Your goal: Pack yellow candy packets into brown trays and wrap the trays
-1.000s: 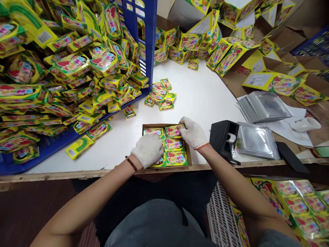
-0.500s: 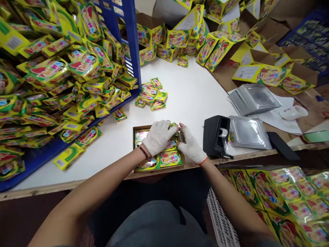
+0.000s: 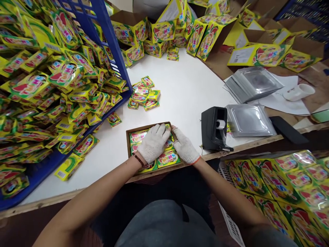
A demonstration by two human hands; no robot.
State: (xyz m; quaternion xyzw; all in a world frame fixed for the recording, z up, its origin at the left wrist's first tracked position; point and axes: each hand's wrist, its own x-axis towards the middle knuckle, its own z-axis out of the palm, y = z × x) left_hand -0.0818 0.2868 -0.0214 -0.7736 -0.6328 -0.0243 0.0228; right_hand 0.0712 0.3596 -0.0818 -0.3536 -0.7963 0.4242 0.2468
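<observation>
One white tabletop [image 3: 185, 89] bears, at left, a blue plastic crate [image 3: 38, 180] heaped with loose TWINS boxes [image 3: 65, 73]. Near its front edge sits a shallow cardboard tray [image 3: 128, 145]; a black tape dispenser [image 3: 208, 128] stands farther right. The gloved left hand [image 3: 153, 142] lies palm-down over the tray; the gloved right hand [image 3: 186, 145] curls at its right wall, fingertips near the left's. Whether either grips anything cannot be told. Packed TWINS boxes [image 3: 168, 158] lie flat inside, partly covered. A dark bead bracelet [image 3: 139, 159] circles the left wrist.
</observation>
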